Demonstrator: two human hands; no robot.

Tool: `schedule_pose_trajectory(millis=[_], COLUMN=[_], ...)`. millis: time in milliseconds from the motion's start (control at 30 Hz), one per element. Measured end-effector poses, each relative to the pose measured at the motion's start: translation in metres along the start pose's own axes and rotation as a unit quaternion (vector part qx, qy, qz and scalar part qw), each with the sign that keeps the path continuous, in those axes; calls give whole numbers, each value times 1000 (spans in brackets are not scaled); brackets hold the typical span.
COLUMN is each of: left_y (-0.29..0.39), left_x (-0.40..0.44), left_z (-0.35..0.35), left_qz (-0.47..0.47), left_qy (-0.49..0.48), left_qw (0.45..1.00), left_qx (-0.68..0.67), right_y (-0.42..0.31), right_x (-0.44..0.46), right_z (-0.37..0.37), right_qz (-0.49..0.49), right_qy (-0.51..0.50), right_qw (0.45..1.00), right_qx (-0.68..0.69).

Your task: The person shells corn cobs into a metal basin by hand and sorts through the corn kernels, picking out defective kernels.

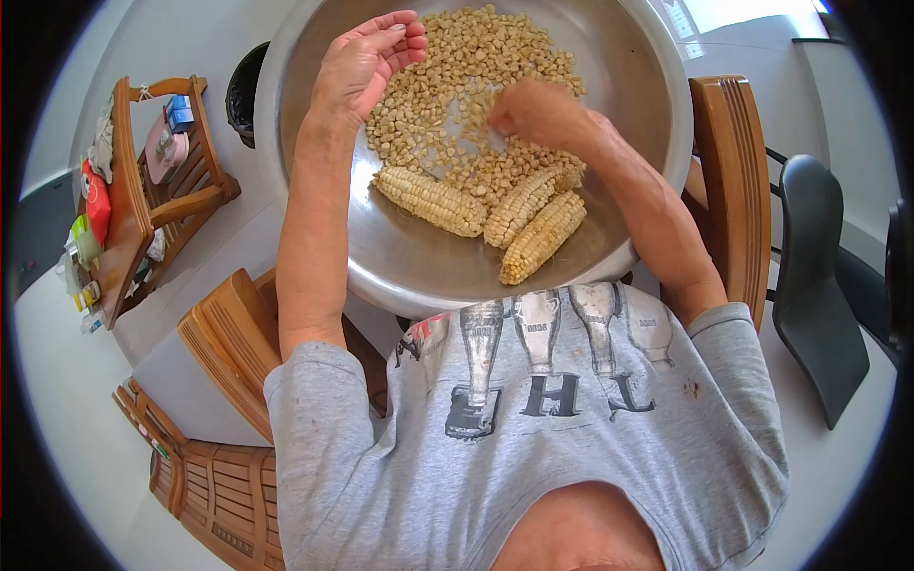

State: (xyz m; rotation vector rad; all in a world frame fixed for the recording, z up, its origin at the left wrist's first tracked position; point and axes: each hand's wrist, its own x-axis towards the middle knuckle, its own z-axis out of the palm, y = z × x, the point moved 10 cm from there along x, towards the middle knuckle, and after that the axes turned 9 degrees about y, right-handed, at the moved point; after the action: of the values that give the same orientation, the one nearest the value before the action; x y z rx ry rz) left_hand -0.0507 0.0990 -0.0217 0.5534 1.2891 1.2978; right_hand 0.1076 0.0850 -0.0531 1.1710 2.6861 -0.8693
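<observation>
A wide metal basin (619, 57) holds a spread of loose, pale corn kernels (486, 38). Three corn cobs (430, 201) with kernels on them lie together at its near side. My left hand (369, 62) is raised above the basin's left part, fingers loosely bent and a little apart, with nothing visible in it. Over the middle of the kernels is my right hand (545, 114), curled and back up. It is blurred, its fingertips are hidden, and smeared kernels show beside it.
Wooden chair backs stand to the right (731, 190) and lower left (228, 347) of the basin. A black bin (246, 95) is close to its left rim. Further left is a wooden stand (133, 228) with packages. A dark grey chair (814, 276) is at far right.
</observation>
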Motion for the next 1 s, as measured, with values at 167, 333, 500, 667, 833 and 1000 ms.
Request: schedule_pose_trajectory(millis=[167,333,500,667,833,1000], left_y=[3,5,5,8,6,9], left_x=[-1,-1,-3,-4,-4,-4], left_z=[-3,0,2,-1,0,-2], left_qz=[0,6,10,14,6,17], left_qy=[11,3,-2,1,2,-1], left_qw=[1000,1000,1000,1000,1000,1000], left_qx=[-14,-21,-17,-15,-2,-9], right_y=[31,30,12,14,0,7], right_x=[3,-13,-5,8,-1,7], right_z=[-57,-27,-10,-34,7,-6], right_qz=[29,80,7,-46,-3,1], right_qy=[133,-96,-52,144,-105,-37], right_qw=[991,992,998,986,987,985], right_qx=[16,-8,24,73,122,170])
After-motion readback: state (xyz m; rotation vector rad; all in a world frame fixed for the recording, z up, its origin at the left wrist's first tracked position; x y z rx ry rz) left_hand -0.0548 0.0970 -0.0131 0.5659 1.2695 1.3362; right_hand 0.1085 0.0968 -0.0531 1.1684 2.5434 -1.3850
